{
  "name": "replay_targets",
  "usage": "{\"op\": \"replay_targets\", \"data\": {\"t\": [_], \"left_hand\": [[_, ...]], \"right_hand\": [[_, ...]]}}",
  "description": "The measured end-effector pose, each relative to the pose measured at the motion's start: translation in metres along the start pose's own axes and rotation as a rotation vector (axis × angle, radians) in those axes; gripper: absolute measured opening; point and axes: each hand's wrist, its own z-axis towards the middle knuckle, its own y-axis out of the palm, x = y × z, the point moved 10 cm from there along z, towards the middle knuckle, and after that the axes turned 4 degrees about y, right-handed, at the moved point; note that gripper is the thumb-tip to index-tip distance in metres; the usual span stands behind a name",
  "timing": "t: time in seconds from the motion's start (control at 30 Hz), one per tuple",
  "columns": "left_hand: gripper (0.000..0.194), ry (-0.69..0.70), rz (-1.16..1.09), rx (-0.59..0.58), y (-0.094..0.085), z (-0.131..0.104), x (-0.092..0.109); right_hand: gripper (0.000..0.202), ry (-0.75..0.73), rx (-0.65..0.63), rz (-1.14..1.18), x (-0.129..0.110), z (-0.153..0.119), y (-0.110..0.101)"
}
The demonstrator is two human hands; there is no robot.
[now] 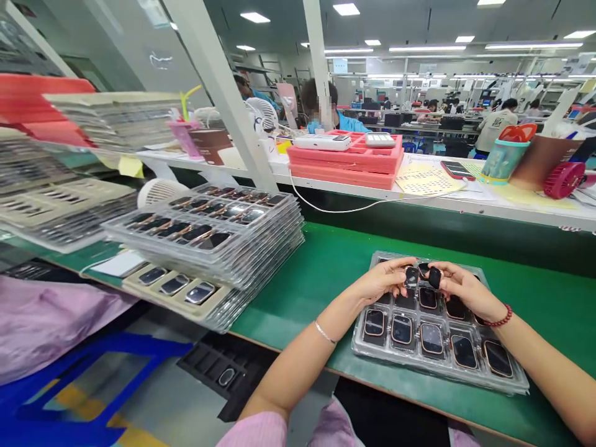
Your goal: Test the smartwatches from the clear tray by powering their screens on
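Above a clear plastic tray [386, 352], my left hand [382, 280] pinches a square smartwatch case [411, 277] with a thin rim. Just beside it, the fingers of my right hand [460, 288] are closed on a small black rounded-square piece [434, 277]; whether it is a screen or a back I cannot tell. Several smartwatch cases with gold rims and dark faces lie in the tray pockets, such as the watch case [431, 339] in the near row. My hands and forearms partly cover the far rows.
To the left, a tall stack of clear trays [265, 242] holding watch cases reaches the edge of the green table [279, 310]. Red foam trays [344, 167] sit on the raised shelf, with a cup [505, 158] and pink fan [563, 180] right. A co-worker's pink sleeve [51, 323] shows left.
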Motion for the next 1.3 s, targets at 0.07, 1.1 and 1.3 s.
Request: {"op": "replay_targets", "data": {"t": [0.07,1.1,1.3], "left_hand": [[0.088,0.005,0.005,-0.007,0.001,0.0,0.0],[0.074,0.057,0.133,0.063,-0.008,0.006,-0.003],[0.072,0.096,0.115,0.066,-0.009,0.01,-0.003]], "right_hand": [[0.048,-0.016,0.012,-0.014,0.0,0.001,0.0],[0.057,-0.091,0.155,-0.064,0.009,0.009,-0.005],[0.049,-0.075,0.164,-0.123,0.01,0.009,-0.01]]}}
